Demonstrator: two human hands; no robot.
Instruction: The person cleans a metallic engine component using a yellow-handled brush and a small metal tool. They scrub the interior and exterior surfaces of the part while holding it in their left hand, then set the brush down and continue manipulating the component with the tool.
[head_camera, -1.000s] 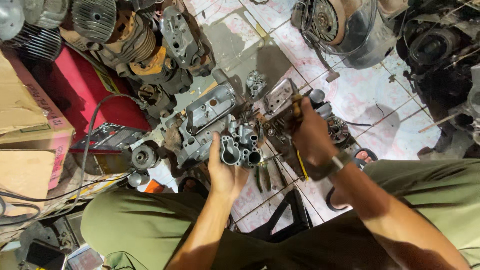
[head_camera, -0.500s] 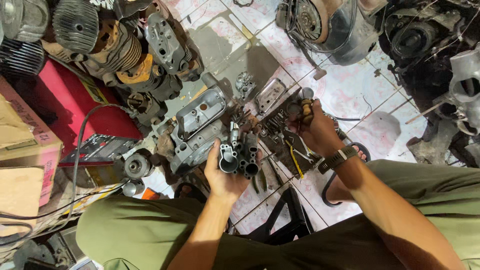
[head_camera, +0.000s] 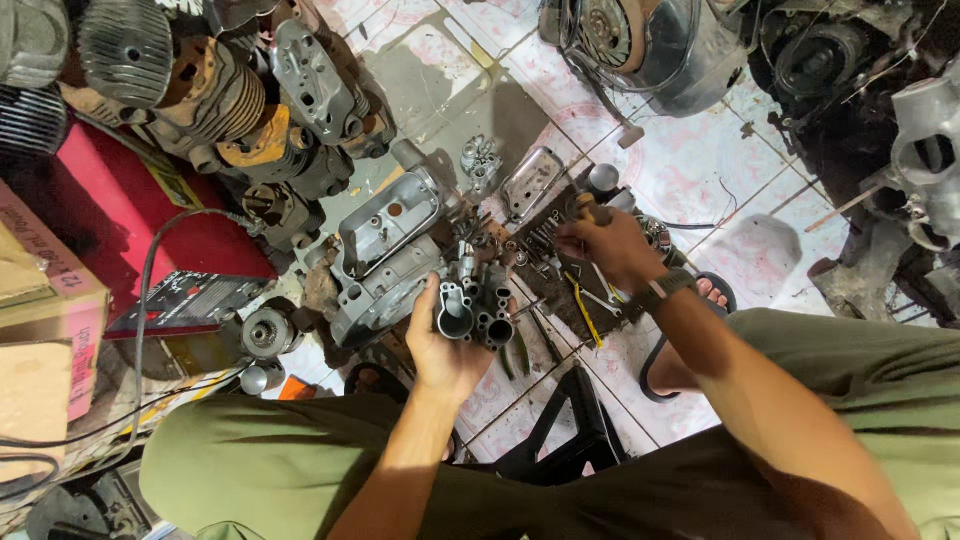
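- Seen from a head camera looking down: a person in olive trousers sits low over a tiled floor (head_camera: 700, 170) crowded with engine parts.
- The left hand (head_camera: 445, 345) has its grip closed around a grey metal carburettor body (head_camera: 475, 305), held upright just above the floor in front of the knees, its round openings facing the camera.
- The right hand (head_camera: 610, 245) reaches over a dark mat of small tools (head_camera: 560, 285) on the floor, fingers curled around a tool with a brownish handle (head_camera: 583, 208); its working end is hidden, so the kind of tool cannot be told.
- A watch (head_camera: 665, 288) sits on the right wrist.
- Compared with a second ago, the carburettor body sits slightly lower and closer to the person, and the right hand has drawn away from it, out over the tool mat. The two hands are now apart, which suggests a pause in working on the part while a tool is picked.
- Just beyond the carburettor body lies a large grey engine casing (head_camera: 385, 250), nearly touching it.
- Further left are finned cylinders (head_camera: 205, 95) and a red box (head_camera: 100, 215).
- A cardboard box (head_camera: 40, 300) sits at the left edge.
- A sandalled foot (head_camera: 705, 295) shows beside the right forearm.
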